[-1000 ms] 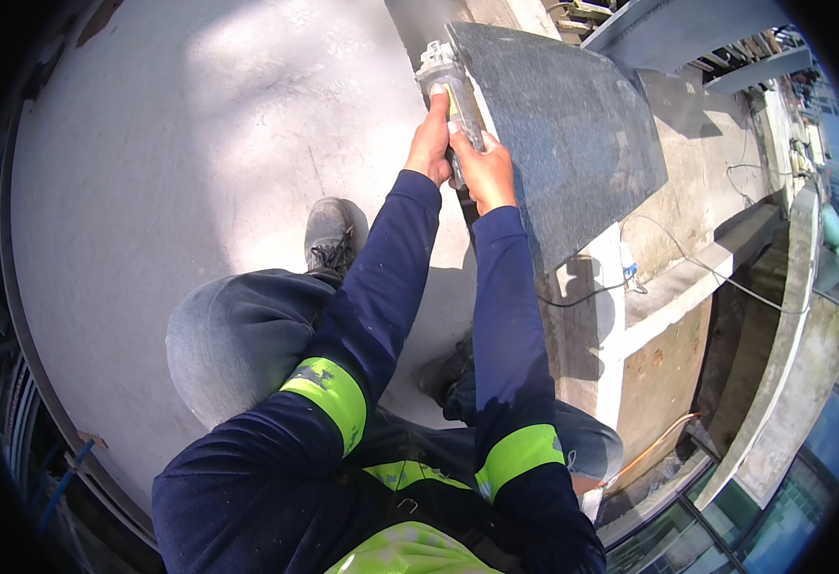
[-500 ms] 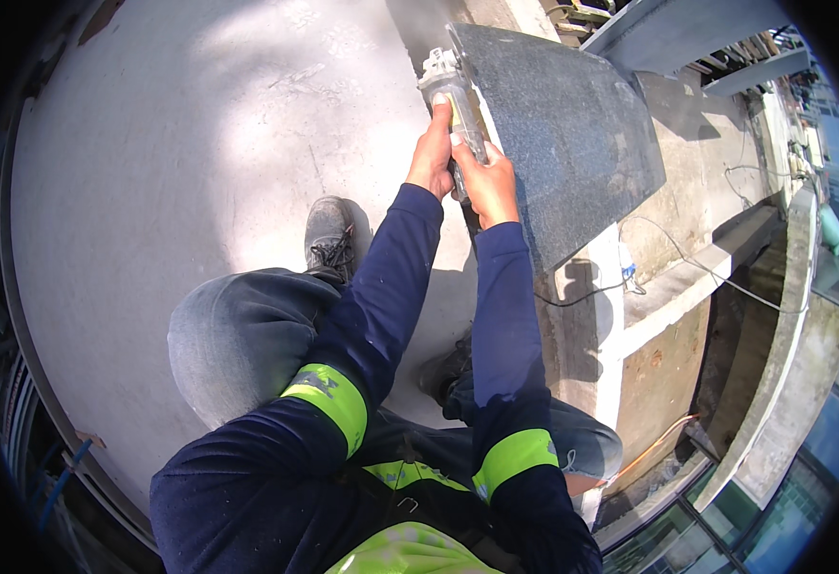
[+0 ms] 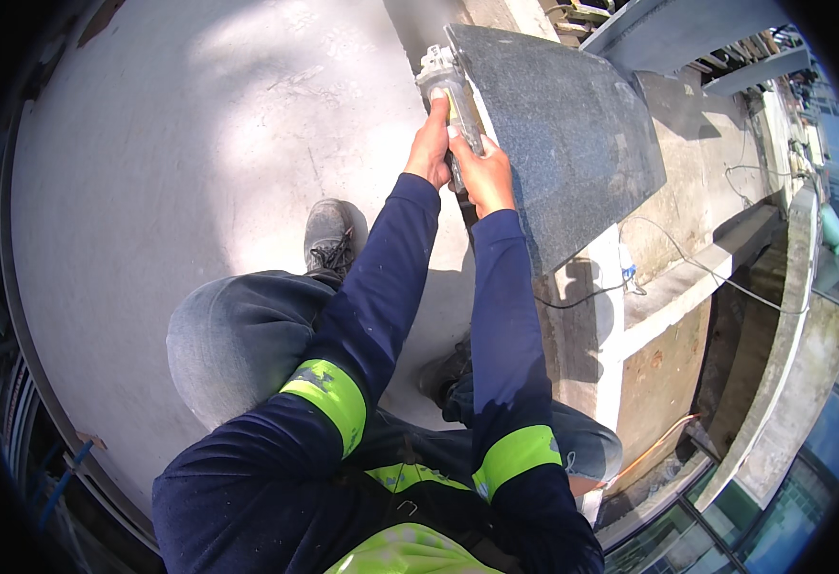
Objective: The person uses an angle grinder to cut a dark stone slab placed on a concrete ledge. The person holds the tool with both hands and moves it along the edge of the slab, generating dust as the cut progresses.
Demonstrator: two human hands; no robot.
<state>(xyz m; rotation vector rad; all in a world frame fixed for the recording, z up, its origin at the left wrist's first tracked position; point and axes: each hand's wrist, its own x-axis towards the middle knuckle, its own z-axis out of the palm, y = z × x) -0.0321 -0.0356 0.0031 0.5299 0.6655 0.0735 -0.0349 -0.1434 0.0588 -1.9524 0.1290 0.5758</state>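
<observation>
An angle grinder [image 3: 441,69], grey with dust, is held lengthwise in both hands, its head pointing away from me. My left hand [image 3: 431,145] is closed around the body from the left, thumb lying along the top. Closer to me, my right hand [image 3: 484,174] grips the rear part of the tool. The grinder's head is at the left edge of a dark speckled stone slab [image 3: 572,134], near its far corner. Its disc is hidden, so I cannot tell whether it touches the slab's edge.
A thin black cable [image 3: 572,304] runs right past a blue and white connector [image 3: 628,268] on a pale ledge. Smooth grey floor [image 3: 132,191] spreads to the left, with my shoe [image 3: 328,234] on it. Beyond the concrete ledges at right is a drop toward glass panels [image 3: 668,540].
Both hands and the grinder have shifted slightly away from me along the slab's left edge. The slab, cable and my feet are where they were.
</observation>
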